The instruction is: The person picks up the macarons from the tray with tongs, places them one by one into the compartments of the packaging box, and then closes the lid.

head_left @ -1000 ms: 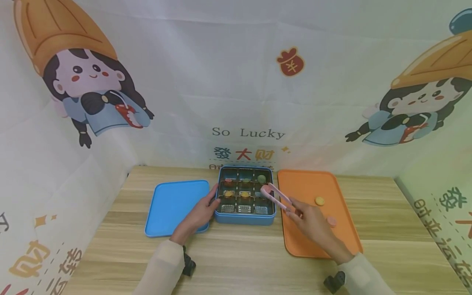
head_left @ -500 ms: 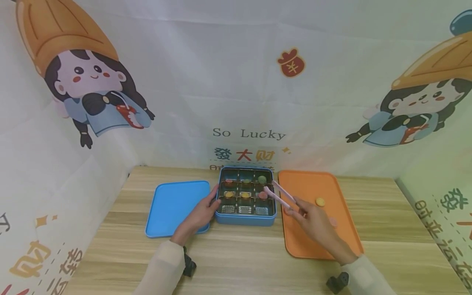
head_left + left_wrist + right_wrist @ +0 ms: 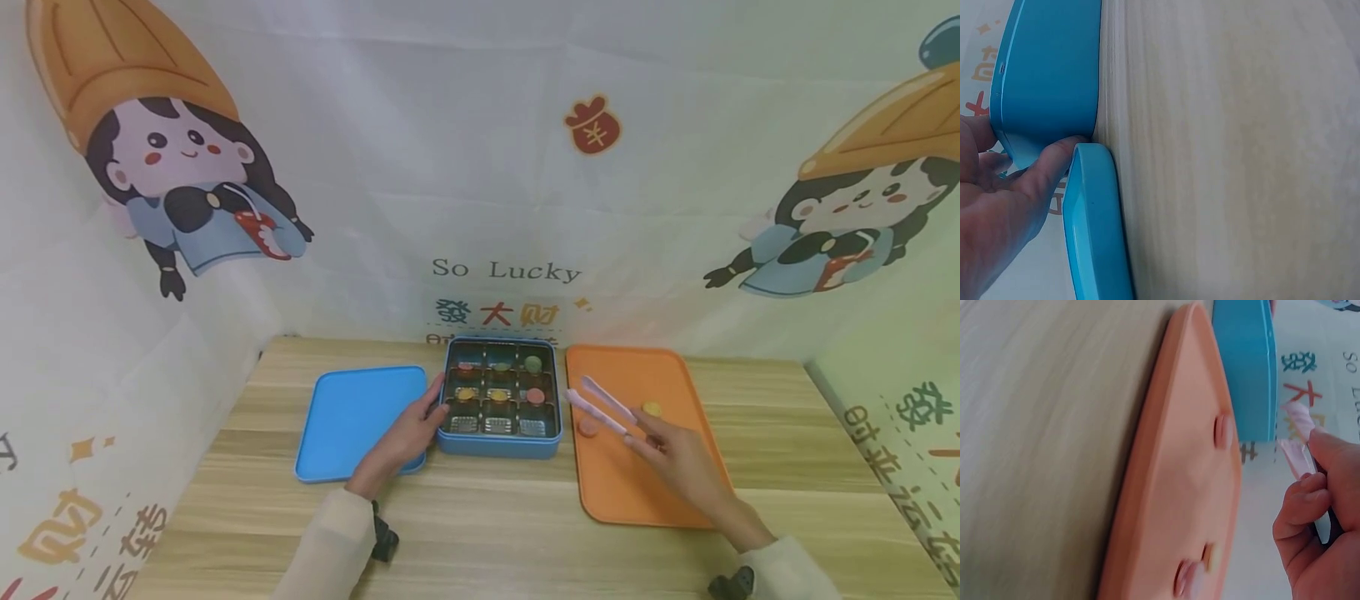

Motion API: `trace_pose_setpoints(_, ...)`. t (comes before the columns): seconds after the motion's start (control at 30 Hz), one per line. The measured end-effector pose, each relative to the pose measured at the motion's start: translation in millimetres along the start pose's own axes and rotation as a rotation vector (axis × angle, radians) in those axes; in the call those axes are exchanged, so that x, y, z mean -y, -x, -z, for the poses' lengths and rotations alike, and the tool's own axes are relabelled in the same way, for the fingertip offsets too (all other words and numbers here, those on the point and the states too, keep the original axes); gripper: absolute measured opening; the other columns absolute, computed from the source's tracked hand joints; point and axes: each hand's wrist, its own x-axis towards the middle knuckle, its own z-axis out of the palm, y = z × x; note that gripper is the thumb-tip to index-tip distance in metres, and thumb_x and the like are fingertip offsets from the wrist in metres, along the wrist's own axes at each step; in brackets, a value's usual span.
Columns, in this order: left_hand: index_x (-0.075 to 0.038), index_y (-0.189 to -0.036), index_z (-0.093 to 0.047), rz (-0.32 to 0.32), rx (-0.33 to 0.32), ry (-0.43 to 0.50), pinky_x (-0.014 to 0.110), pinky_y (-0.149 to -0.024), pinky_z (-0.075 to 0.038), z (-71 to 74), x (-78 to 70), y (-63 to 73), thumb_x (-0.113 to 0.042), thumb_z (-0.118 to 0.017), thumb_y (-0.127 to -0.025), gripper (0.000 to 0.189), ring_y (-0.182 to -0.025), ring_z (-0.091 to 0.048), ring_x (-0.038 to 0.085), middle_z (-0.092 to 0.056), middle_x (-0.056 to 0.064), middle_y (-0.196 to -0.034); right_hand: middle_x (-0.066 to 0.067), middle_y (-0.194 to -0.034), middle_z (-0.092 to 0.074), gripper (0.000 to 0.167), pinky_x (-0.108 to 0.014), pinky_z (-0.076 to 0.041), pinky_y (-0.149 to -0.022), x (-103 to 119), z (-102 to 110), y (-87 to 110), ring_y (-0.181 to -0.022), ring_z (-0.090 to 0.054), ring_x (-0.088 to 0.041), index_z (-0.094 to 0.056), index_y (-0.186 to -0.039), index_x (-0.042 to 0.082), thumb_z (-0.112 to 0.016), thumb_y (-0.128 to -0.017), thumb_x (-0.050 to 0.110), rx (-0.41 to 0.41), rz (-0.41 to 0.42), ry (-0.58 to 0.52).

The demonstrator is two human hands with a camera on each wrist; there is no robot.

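My left hand (image 3: 405,433) rests against the left side of a blue box (image 3: 498,448), its thumb along the near corner in the left wrist view. Inside the box, a divided liner holds small macarons: a pink one (image 3: 535,397), a yellow one (image 3: 498,396) and a green one (image 3: 533,364) among several. My right hand (image 3: 678,462) grips pink tongs (image 3: 600,407) above the orange tray (image 3: 637,492). The tong tips stand apart with nothing between them. On the tray lie a pink macaron (image 3: 1224,431), a yellow macaron (image 3: 1210,556) and another pink macaron (image 3: 1190,579).
A blue lid (image 3: 352,425) lies left of the box, partly behind my left hand. The wooden table (image 3: 495,525) runs in front of everything. Printed cloth (image 3: 480,183) hangs close behind the box and tray.
The tongs have let go of a pink macaron, which now sits in a right-hand compartment. My right hand has drawn back rightward over the tray. The left hand has stayed put.
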Motion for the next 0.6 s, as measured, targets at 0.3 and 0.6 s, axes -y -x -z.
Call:
trace_pose_setpoints(0.3,-0.016,-0.161,-0.006,0.006,0.009,-0.009,0.056,-0.115,-0.029,0.4,-2.9,0.9,-0.022,-0.038,-0.109,0.061,-0.145,-0.027,0.04,-0.013,0.013,-0.166,0.012,-0.063,-0.044,0.042,-0.018,-0.033,-0.044,-17,16,18.3,-0.053,-0.033,0.004,-0.064,-0.127,-0.006,-0.073,-0.09,0.013,0.112,-0.035,-0.017)
trace_pose_setpoints(0.6,-0.015,-0.161,-0.006,0.003,0.009,-0.002,0.046,-0.101,-0.033,0.1,-0.3,-0.6,-0.019,-0.039,-0.109,0.062,-0.142,-0.031,0.033,-0.015,0.015,-0.165,0.015,-0.063,-0.045,0.04,-0.018,-0.033,-0.046,-24,15,27.7,-0.056,-0.035,0.005,-0.067,-0.123,-0.006,-0.074,-0.088,0.012,0.146,-0.006,0.018)
